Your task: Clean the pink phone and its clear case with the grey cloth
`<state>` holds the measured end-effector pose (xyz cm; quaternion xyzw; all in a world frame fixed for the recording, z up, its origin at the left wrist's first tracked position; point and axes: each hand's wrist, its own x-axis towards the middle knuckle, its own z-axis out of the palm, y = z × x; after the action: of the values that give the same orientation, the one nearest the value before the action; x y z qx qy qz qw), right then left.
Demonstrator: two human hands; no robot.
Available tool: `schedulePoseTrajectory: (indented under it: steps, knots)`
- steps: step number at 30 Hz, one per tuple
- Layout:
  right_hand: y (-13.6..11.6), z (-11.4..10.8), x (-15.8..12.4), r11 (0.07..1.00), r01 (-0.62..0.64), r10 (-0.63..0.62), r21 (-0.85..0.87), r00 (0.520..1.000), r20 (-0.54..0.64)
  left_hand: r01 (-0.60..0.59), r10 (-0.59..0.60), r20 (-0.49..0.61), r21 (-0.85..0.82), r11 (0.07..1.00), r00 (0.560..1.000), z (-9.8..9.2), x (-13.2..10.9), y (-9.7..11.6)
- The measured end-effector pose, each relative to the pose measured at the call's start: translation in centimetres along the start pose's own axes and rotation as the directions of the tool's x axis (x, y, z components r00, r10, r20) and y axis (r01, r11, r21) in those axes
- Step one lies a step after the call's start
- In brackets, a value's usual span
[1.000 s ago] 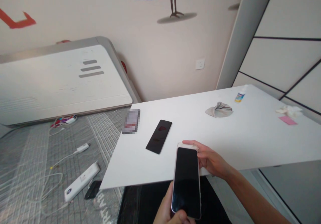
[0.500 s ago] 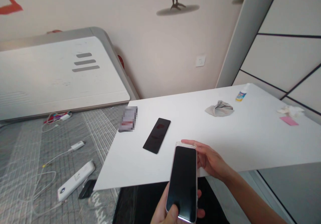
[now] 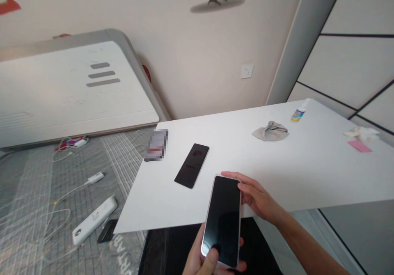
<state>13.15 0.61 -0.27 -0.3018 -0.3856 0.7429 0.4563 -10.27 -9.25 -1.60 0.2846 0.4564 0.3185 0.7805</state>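
Both my hands hold a smartphone (image 3: 222, 219) with a dark screen, at the near edge of the white table (image 3: 277, 176). A clear phone case shows as a thin rim around its top and side. My left hand (image 3: 205, 258) wraps the lower end, thumb on the screen's bottom and fingertips round the right side. My right hand (image 3: 257, 195) grips the top right corner, its thumb on the corner and index finger along the top edge. A second smartphone (image 3: 192, 166), screen dark, lies flat on the table just beyond, to the left.
At the table's left edge lies a blurred-out rectangular item (image 3: 156, 145). Farther back are a crumpled grey cloth (image 3: 271, 131), a small bottle (image 3: 298, 113), white tissue (image 3: 361, 134) and a pink card (image 3: 359, 145). A white device (image 3: 95, 221) and cables lie on the plastic-covered bed.
The phone's top end has moved up into the clear case, so less of the case sticks out above it. My right thumb has come onto the phone's top right corner.
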Motion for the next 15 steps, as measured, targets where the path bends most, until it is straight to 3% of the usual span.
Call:
schedulePoseTrajectory:
  steps: [10,15]
  knots:
    - [0.4,-0.2,-0.1,0.998,0.032,-0.032,-0.048,0.999,-0.003,-0.031,0.054,-0.198,0.114,0.993,0.979,2.1,0.5,2.0]
    - [0.5,-0.2,-0.3,0.998,0.04,-0.042,-0.052,0.998,-0.043,-0.01,0.02,-0.09,0.117,0.993,0.996,1.9,0.6,1.8]
